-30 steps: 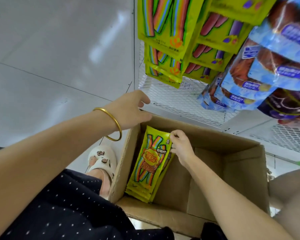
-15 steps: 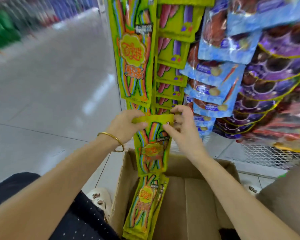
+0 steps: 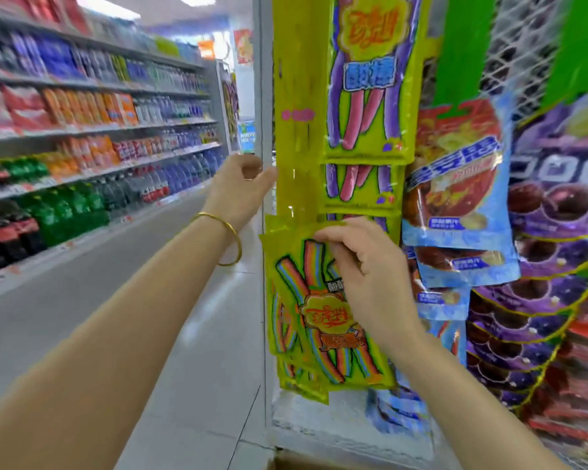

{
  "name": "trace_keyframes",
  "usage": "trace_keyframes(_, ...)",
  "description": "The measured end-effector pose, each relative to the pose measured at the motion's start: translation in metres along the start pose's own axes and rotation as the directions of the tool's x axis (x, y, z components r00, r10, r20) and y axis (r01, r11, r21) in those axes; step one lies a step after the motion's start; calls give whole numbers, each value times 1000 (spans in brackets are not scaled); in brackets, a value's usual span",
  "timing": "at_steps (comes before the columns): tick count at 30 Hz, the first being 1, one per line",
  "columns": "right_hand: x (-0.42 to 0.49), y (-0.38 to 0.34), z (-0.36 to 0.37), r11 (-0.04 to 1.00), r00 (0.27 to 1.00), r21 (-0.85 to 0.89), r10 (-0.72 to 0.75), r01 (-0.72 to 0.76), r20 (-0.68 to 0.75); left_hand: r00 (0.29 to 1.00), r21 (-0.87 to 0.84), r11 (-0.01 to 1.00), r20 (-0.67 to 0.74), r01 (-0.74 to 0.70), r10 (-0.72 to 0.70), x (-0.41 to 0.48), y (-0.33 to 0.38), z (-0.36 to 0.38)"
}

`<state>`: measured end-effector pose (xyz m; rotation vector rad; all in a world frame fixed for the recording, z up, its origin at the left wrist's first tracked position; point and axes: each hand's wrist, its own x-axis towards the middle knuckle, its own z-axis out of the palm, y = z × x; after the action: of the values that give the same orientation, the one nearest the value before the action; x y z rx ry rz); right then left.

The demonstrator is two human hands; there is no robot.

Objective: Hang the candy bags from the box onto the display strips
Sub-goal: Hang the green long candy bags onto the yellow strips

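My right hand point(image 3: 367, 276) pinches the top of a yellow-green candy bag point(image 3: 323, 320) with rainbow strips printed on it, held up against the yellow display strip point(image 3: 297, 130). More bags of the same kind hang just behind and below it. My left hand point(image 3: 241, 191), with a gold bangle on the wrist, is raised at the strip's left edge, fingers loosely curled, thumb touching the strip. It holds nothing. Only a corner of the cardboard box point(image 3: 286, 464) shows at the bottom edge.
Yellow bags with purple and pink strips point(image 3: 367, 96) hang to the right of the strip, then blue bags point(image 3: 455, 198) and purple bags point(image 3: 557, 232) on a wire-mesh panel. A white post point(image 3: 263, 96) stands behind. Drink shelves point(image 3: 82, 130) line the aisle at left.
The view has swung up from the box to the display. My right hand has lifted the candy bag to the strip. My left hand has let go of it and moved up.
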<state>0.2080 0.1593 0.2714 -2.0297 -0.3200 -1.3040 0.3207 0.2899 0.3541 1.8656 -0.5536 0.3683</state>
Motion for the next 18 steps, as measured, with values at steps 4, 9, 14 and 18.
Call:
trace_keyframes(4,36,2,12,997,999,-69,30,-33,-41,996,-44,995,32,89,-88,31,-1,16)
trace_keyframes(9,62,1,30,985,994,-166,27,-44,-104,956,-333,896,124,294,-267,37,6,21)
trace_keyframes(14,66,-1,44,972,988,-217,57,-89,-146,958,-398,873,161,283,-237,33,7,19)
trace_keyframes(18,66,1,50,963,974,-261,-1,-60,-225,969,-405,887,194,222,-154,26,1,15)
